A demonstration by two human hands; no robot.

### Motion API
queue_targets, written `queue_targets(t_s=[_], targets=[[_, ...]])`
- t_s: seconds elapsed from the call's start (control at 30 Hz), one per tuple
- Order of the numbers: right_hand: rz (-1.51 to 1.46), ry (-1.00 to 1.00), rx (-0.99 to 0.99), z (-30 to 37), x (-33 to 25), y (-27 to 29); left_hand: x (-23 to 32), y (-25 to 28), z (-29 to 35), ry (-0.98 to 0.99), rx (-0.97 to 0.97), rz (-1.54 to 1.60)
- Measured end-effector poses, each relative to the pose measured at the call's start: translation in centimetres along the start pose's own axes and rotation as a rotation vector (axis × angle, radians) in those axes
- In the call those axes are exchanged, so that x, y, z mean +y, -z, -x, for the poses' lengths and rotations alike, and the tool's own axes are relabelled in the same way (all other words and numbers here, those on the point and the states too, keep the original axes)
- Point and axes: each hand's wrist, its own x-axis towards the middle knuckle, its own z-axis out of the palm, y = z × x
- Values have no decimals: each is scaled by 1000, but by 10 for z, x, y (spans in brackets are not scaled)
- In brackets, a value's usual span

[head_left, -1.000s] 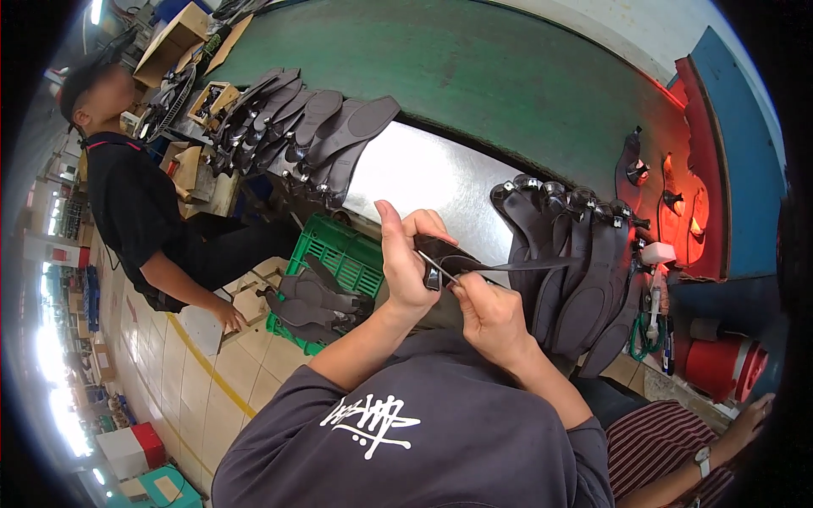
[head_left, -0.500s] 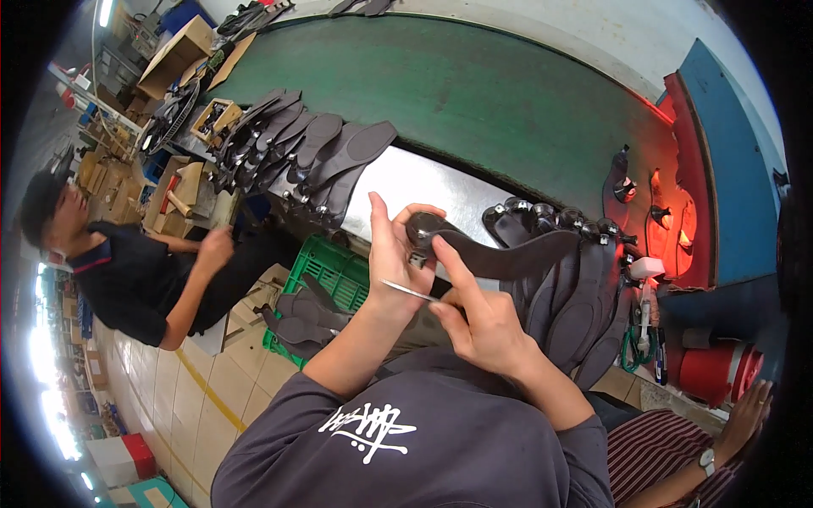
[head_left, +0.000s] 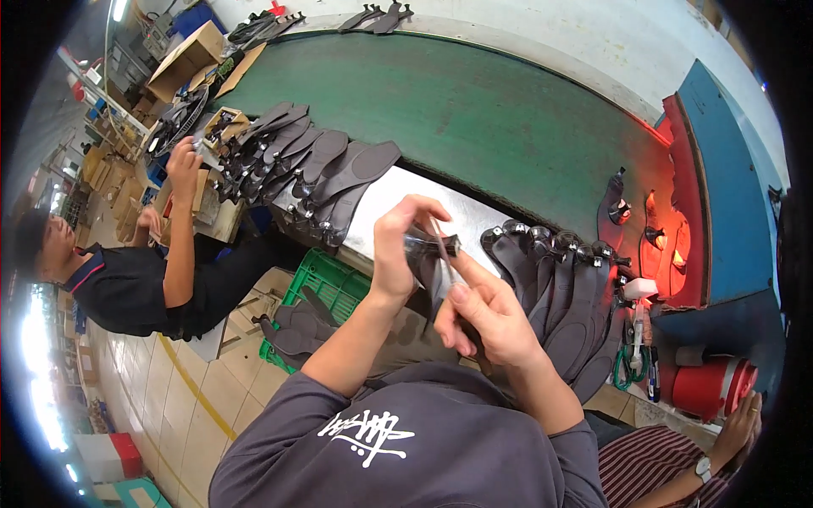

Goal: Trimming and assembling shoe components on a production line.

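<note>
My left hand is closed round the heel end of a dark grey high-heeled shoe sole, in front of my chest. The sole's glossy black heel points to the right, and its front part drops down behind my right hand. My right hand is closed on a thin, flat metal tool, whose blade lies against the heel area. Blur and my fingers hide the exact contact. Just beyond my hands, a row of similar heeled soles rests at the right of the metal table strip.
A green conveyor belt runs behind, toward a red-lit opening holding several soles. More soles are heaped at left, above a green crate. A co-worker sits left; another person's striped sleeve shows lower right.
The sole has been turned in my left hand, its front swinging from the right to downward. My right hand has brought the metal tool up to the heel. The co-worker's arm has risen.
</note>
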Motion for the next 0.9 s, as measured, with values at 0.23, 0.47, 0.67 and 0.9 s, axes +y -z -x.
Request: queue_targets(t_s=[0.23, 0.47, 0.67, 0.9], targets=[[457, 86, 324, 12, 42, 13, -36, 2, 3, 418, -116, 82], [353, -41, 344, 24, 53, 17, -59, -1, 24, 545, -14, 232], [40, -66, 342, 28, 65, 25, -62, -9, 35, 431, 10, 198], [-128, -61, 329, 33, 63, 18, -80, -9, 47, 258, 75, 189]])
